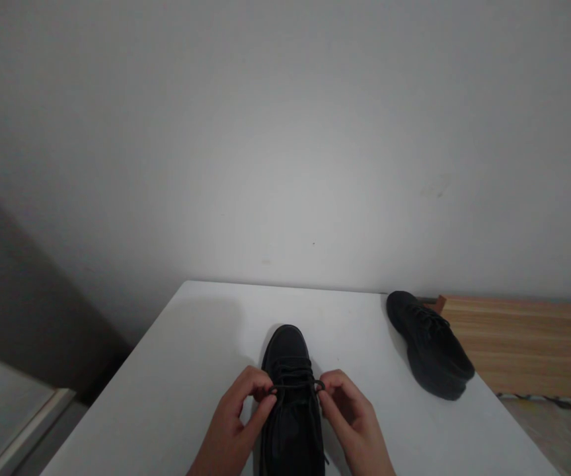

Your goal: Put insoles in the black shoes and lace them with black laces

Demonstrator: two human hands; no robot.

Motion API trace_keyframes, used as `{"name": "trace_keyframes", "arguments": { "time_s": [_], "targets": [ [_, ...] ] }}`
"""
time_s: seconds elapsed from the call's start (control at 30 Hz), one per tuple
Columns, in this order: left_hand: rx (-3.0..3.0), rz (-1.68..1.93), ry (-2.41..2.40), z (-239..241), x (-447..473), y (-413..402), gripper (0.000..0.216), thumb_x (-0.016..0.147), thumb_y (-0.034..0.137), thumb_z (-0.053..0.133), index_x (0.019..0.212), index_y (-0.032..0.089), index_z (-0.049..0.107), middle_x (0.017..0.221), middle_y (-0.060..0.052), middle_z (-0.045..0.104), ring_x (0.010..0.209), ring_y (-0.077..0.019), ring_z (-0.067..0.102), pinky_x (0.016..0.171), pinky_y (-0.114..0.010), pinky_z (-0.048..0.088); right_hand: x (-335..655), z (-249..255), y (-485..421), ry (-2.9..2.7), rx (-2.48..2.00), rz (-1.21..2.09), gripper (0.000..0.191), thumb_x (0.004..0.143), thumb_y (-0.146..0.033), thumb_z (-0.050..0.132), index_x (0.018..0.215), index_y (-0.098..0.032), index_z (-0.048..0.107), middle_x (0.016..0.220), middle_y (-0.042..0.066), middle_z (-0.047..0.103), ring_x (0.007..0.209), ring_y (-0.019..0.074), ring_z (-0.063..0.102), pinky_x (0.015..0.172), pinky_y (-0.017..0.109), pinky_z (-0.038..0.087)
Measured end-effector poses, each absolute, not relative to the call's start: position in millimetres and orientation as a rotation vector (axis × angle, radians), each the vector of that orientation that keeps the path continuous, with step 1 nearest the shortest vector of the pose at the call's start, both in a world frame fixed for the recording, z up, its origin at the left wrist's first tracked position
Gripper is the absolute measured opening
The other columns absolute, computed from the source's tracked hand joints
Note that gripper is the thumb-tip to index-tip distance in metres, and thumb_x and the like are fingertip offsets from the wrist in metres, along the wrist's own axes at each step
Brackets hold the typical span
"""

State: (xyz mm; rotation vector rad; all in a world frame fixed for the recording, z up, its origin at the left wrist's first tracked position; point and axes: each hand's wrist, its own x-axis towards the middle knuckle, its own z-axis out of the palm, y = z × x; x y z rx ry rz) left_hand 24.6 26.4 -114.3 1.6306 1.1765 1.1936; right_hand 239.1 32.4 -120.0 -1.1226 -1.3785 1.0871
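A black shoe (289, 357) stands on the white table (181, 370) in front of me, its toe pointing away. My left hand (233, 423) pinches a black lace (296, 385) at the shoe's left side. My right hand (352, 420) pinches the same lace at the right side. The lace is pulled straight across the shoe between the two hands. Both hands have their fingers curled shut on it.
A second black shoe (429, 347) lies at the table's far right corner, toe away from me. A wooden surface (528, 344) runs behind it on the right. A plain wall (285, 145) rises close behind the table. A pale frame edge (22, 423) shows at lower left.
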Motion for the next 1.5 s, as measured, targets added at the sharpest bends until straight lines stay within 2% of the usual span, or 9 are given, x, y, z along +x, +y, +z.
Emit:
{"name": "trace_keyframes", "arguments": {
  "time_s": [0.23, 0.4, 0.67, 0.9, 1.03, 1.2, 1.27, 1.37, 1.5],
  "targets": [
    [1.438, 1.193, 1.145, -108.4, 24.8, 24.8, 0.024, 0.097, 0.04, 0.055, 0.094, 0.019, 0.065, 0.09, -0.005, 0.066, 0.091, -0.0211, 0.065, 0.085, -0.03, 0.051, 232.8, -111.3, 33.6, -1.286, -1.043, 1.023, 0.03, 0.095, -0.05, 0.058, 0.087, -0.021, 0.062, 0.081, 0.004, 0.064, 0.074, 0.0167, 0.061, 0.069, 0.025, 0.052],
    [1.443, 1.223, 1.204, -106.8, 26.2, 25.6, 0.024, 0.096, 0.042, 0.056, 0.089, 0.02, 0.064, 0.083, -0.003, 0.063, 0.082, -0.0193, 0.063, 0.077, -0.026, 0.051, 230.7, -114.2, 34.7, -1.292, -1.1, 0.966, 0.036, 0.096, -0.055, 0.053, 0.083, -0.022, 0.059, 0.072, 0.0, 0.054, 0.068, 0.0153, 0.054, 0.061, 0.024, 0.048],
    [1.537, 1.249, 1.261, -112.2, 28.6, 24.6, 0.023, 0.097, 0.04, 0.054, 0.092, 0.021, 0.067, 0.084, -0.003, 0.066, 0.082, -0.0192, 0.063, 0.074, -0.025, 0.051, 228.5, -116.2, 37.2, -1.249, -1.175, 1.002, 0.036, 0.093, -0.058, 0.056, 0.09, -0.021, 0.058, 0.068, -0.003, 0.046, 0.062, 0.0141, 0.045, 0.057, 0.024, 0.041],
    [1.638, 1.221, 1.318, -106.2, 32.2, 24.7, 0.026, 0.098, 0.04, 0.052, 0.089, 0.021, 0.067, 0.075, -0.002, 0.064, 0.066, -0.0161, 0.056, 0.056, -0.021, 0.045, 235.2, -115.7, 37.8, -1.246, -1.295, 0.939, 0.043, 0.086, -0.062, 0.061, 0.088, -0.018, 0.064, 0.065, -0.003, 0.044, 0.059, 0.0144, 0.04, 0.054, 0.026, 0.035],
    [1.696, 1.248, 1.329, -102.1, 36.4, 27.3, 0.024, 0.097, 0.037, 0.054, 0.088, 0.021, 0.069, 0.074, -0.002, 0.068, 0.062, -0.015, 0.058, 0.056, -0.02, 0.047, 238.0, -116.6, 37.9, -1.211, -1.293, 0.972, 0.043, 0.084, -0.062, 0.063, 0.085, -0.019, 0.064, 0.065, -0.002, 0.045, 0.061, 0.0145, 0.04, 0.055, 0.026, 0.035],
    [1.746, 1.361, 1.368, -106.9, 30.8, 32.7, 0.019, 0.094, 0.032, 0.058, 0.09, 0.022, 0.073, 0.082, -0.003, 0.076, 0.073, -0.0175, 0.07, 0.068, -0.022, 0.054, 238.3, -120.3, 34.5, -1.166, -1.265, 0.97, 0.042, 0.081, -0.062, 0.067, 0.079, -0.02, 0.062, 0.065, -0.003, 0.04, 0.061, 0.014, 0.037, 0.053, 0.024, 0.033],
    [1.751, 1.371, 1.392, -106.9, 26.0, 32.8, 0.016, 0.094, 0.03, 0.06, 0.09, 0.023, 0.074, 0.083, -0.002, 0.076, 0.072, -0.017, 0.071, 0.066, -0.022, 0.054, 237.3, -121.0, 30.6, -1.142, -1.251, 0.971, 0.039, 0.083, -0.059, 0.067, 0.078, -0.021, 0.062, 0.065, -0.004, 0.038, 0.061, 0.0138, 0.036, 0.054, 0.024, 0.032],
    [1.854, 1.338, 1.313, -100.9, 21.8, 29.1, 0.014, 0.094, 0.029, 0.061, 0.088, 0.024, 0.073, 0.075, -0.001, 0.072, 0.061, -0.0146, 0.065, 0.057, -0.021, 0.05, 236.1, -119.1, 23.1, -1.157, -1.198, 0.992, 0.033, 0.088, -0.053, 0.065, 0.078, -0.022, 0.062, 0.067, -0.003, 0.043, 0.063, 0.0142, 0.04, 0.058, 0.025, 0.033],
    [2.101, 1.261, 0.951, -90.1, 24.6, 22.0, 0.024, 0.097, 0.039, 0.057, 0.086, 0.024, 0.073, 0.07, -0.003, 0.066, 0.068, -0.0175, 0.063, 0.063, -0.026, 0.049, 238.8, -113.8, 18.4, -1.318, -1.002, 1.007, 0.036, 0.095, -0.048, 0.057, 0.074, -0.021, 0.067, 0.07, 0.002, 0.055, 0.068, 0.0169, 0.05, 0.064, 0.028, 0.038]
  ]
}}
